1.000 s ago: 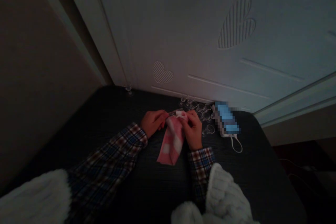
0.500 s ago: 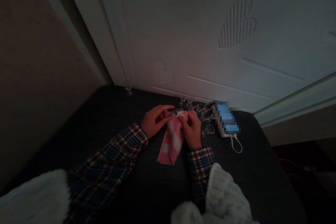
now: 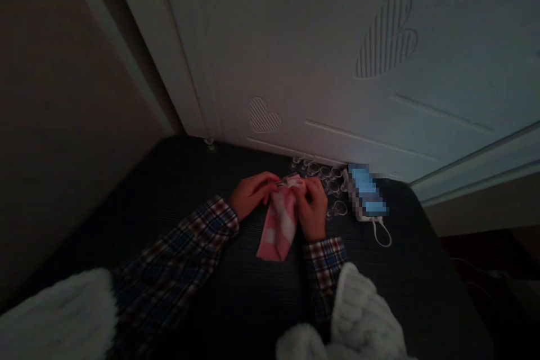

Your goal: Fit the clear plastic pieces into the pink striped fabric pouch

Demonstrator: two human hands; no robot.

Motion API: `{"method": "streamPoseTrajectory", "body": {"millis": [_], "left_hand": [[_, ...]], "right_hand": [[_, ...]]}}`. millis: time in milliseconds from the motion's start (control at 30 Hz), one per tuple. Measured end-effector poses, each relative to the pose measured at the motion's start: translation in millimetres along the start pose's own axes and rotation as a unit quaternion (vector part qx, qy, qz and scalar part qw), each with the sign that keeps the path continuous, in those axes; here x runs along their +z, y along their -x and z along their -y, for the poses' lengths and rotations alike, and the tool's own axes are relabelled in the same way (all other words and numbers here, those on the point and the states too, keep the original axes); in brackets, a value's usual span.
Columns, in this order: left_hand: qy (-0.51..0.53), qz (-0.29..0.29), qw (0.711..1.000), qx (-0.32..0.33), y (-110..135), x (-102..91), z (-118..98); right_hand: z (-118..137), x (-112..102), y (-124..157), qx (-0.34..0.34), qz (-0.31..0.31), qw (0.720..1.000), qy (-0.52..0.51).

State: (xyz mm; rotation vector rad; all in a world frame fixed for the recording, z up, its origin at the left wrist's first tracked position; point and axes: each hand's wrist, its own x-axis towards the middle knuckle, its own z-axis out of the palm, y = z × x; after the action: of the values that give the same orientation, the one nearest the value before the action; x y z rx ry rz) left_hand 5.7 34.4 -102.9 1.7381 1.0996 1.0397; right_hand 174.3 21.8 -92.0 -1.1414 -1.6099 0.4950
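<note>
A pink and white sock (image 3: 278, 225) lies on a dark table (image 3: 177, 191), its top end lifted between my hands. My left hand (image 3: 252, 195) is closed on the sock's upper left edge, where a small clear clip seems pinched. My right hand (image 3: 312, 208) is closed on the upper right edge. Both wrists wear plaid sleeves under fluffy white cuffs.
Several clear plastic clips (image 3: 327, 177) lie in a heap behind my right hand, by a white panelled door (image 3: 337, 56). A blurred blue device on a white charger with a cord (image 3: 367, 199) sits to the right. One lone clip (image 3: 208, 143) stands at the back left.
My left hand's fingers, spread half a second ago, have closed again on the sock's top edge. The sock has shifted slightly right.
</note>
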Motion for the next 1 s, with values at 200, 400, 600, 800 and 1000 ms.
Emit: {"method": "streamPoseTrajectory", "body": {"millis": [200,400,600,800,1000], "left_hand": [[-0.079,-0.076,0.993,0.042,1.5,-0.7,-2.6],[-0.13,-0.101,0.984,0.061,1.6,1.0,-5.9],[-0.057,-0.045,0.997,0.016,0.0,0.9,-3.6],[0.01,-0.008,0.999,-0.035,-0.1,-0.2,-2.4],[0.035,-0.009,0.999,-0.035,-1.6,-1.5,-1.6]], "right_hand": [[-0.8,0.0,-0.8,0.012,-0.005,1.0,-0.001],[0.7,0.3,-0.7,0.012,-0.002,1.0,0.004],[2.2,-1.1,-0.7,0.003,-0.001,1.0,0.005],[4.5,-1.8,0.3,-0.017,-0.007,1.0,0.003],[4.2,-2.1,1.0,-0.009,-0.012,1.0,-0.004]]}}
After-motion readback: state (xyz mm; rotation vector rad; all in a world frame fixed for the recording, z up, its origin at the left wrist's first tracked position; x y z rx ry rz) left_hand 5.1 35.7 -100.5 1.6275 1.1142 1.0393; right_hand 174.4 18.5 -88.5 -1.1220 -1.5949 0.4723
